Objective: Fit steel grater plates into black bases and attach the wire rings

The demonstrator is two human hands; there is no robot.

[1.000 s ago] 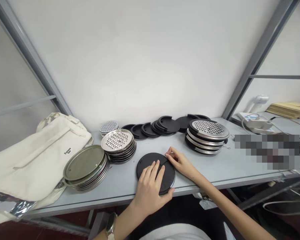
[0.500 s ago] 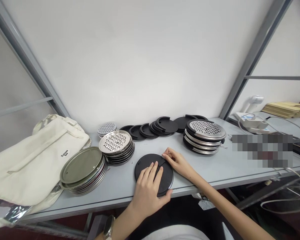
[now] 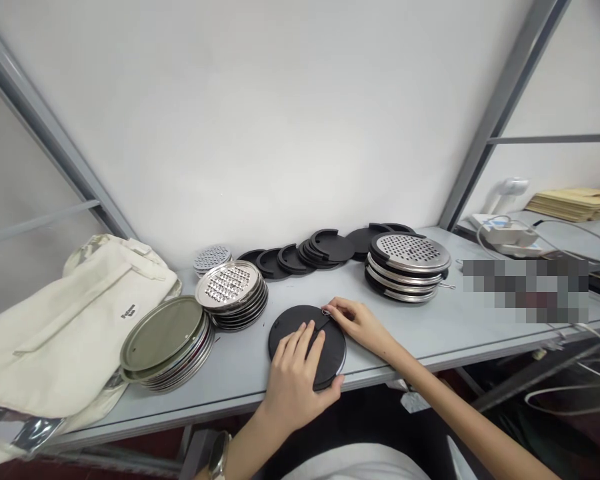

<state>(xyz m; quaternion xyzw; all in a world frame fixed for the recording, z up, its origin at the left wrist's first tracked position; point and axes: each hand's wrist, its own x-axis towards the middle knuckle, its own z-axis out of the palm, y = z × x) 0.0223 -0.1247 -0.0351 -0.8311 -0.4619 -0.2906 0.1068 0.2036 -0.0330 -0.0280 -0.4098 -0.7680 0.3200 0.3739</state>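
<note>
On the table near its front edge lies a black round disc (image 3: 333,350), with a thin silvery edge showing at its lower right. My left hand (image 3: 295,383) presses it from above, fingers laid over the top and thumb against the near right rim. At the far right rim, my right hand (image 3: 356,323) pinches a small metal wire loop (image 3: 325,312) between thumb and forefinger. Part of the loop is hidden by the fingertips. A stack of round metal graters (image 3: 231,287) stands left of the disc, and perforated metal discs with black rims (image 3: 414,252) are piled to its right.
Green and silver round plates (image 3: 163,333) are stacked at the left beside a cream cloth bag (image 3: 75,320). Black rimmed discs (image 3: 333,247) lie overlapped along the wall, near a small grey grater (image 3: 213,257). Cables and a white box (image 3: 505,233) sit at the right.
The view has shifted slightly. Both hands keep nearly the same hold, and the wire loop shows a little more clearly at my right fingertips.
</note>
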